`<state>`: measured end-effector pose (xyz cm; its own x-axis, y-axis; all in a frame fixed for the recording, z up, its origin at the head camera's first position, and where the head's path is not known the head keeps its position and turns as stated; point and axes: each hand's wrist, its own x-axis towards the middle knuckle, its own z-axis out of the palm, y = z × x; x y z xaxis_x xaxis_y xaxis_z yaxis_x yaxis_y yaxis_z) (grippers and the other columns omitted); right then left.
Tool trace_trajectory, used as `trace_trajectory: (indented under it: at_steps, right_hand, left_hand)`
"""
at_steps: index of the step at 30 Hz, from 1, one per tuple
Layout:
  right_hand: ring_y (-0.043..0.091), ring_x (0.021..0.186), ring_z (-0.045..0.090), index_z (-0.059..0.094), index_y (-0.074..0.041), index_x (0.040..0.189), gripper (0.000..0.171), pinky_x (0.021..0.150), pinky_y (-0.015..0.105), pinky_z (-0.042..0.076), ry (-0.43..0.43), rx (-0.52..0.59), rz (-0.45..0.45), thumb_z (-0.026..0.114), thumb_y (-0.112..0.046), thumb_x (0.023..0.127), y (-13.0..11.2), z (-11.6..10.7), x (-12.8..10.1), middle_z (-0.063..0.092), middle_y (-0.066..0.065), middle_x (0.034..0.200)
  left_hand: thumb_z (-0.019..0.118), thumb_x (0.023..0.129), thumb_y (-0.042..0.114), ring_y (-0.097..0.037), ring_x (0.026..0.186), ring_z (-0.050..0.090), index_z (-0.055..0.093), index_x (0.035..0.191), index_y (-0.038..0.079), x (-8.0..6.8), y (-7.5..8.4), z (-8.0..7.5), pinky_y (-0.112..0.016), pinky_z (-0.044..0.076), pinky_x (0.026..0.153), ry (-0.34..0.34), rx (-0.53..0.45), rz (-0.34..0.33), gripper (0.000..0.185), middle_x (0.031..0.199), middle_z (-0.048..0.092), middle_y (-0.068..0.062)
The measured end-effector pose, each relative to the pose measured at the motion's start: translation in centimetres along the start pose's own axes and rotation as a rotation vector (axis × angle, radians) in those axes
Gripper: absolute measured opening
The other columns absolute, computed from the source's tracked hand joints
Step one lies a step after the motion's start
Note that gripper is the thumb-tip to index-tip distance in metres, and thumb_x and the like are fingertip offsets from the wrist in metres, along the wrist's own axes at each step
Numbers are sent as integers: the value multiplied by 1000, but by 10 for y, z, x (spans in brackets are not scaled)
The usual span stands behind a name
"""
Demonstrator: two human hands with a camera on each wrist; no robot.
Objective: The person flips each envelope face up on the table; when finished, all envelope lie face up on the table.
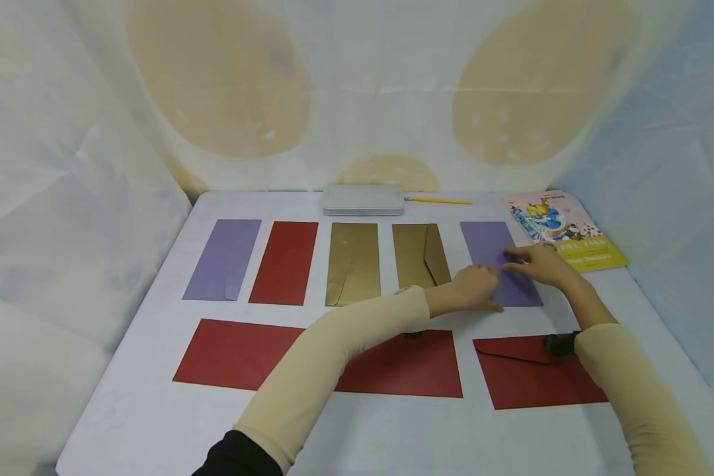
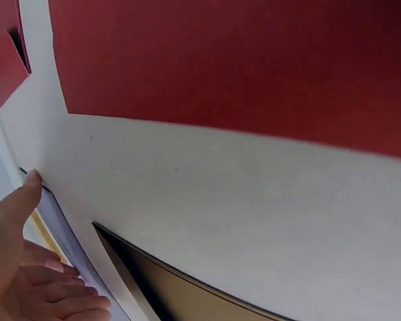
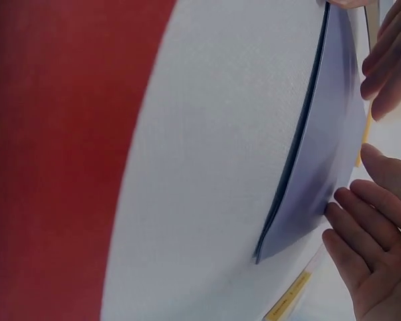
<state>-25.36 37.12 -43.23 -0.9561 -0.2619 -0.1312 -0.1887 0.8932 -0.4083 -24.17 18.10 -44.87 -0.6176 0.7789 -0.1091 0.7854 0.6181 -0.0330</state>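
Note:
A purple envelope [image 1: 484, 239] lies on the white table, with both hands over it. My left hand [image 1: 476, 289] is at its left side; in the left wrist view the thumb [image 2: 32, 179] meets the envelope's near edge and the fingers are loosely extended. From the right, my right hand [image 1: 540, 263] reaches over the envelope, its relaxed fingers [image 3: 361, 224] spread along that side. Close beside my left hand is a gold envelope [image 1: 409, 248], partly covered by the forearm. Below my right wrist lies a red envelope [image 1: 535, 383] with its flap showing.
Another gold envelope [image 1: 354, 258], a red one [image 1: 284, 261] and a purple one [image 1: 223, 259] continue the row leftward. Two red envelopes, left [image 1: 238, 354] and middle [image 1: 407, 370], lie nearer. Behind are a grey case [image 1: 363, 199], a yellow pencil [image 1: 440, 200] and a picture book [image 1: 562, 225].

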Motion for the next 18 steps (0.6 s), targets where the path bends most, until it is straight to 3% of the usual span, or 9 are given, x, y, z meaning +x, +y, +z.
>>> trace_trajectory:
  at_steps: [7,11,14,18]
  right_hand:
    - [53,118,47,51,8,134,56,91,63,39,6,-16,-30,64,-30,94,-3,-1,-1,50,31,131]
    - [53,120,45,49,7,136,56,93,63,38,-5,4,-18,62,-30,96,-2,-4,0,48,30,133]
    - [54,121,43,44,7,139,58,92,63,38,-5,25,12,58,-32,98,-1,-10,2,45,32,135]
    - [55,122,41,39,6,143,63,91,65,38,10,62,67,53,-37,99,3,-18,6,41,35,137]
  left_hand:
    - [61,83,65,-16,119,56,52,139,9,-1,-3,0,-23,52,77,-18,-33,-22,79,142,50,-2]
    - [61,86,61,-15,118,57,70,114,15,-2,-3,-1,-22,52,75,-24,-32,9,54,143,49,0]
    - [60,88,59,-15,114,59,74,98,18,-2,-3,0,-22,52,74,-16,-22,37,45,140,52,0]
    - [58,89,58,-14,106,63,73,101,15,-4,-3,0,-22,53,69,12,-28,58,47,132,58,-1]
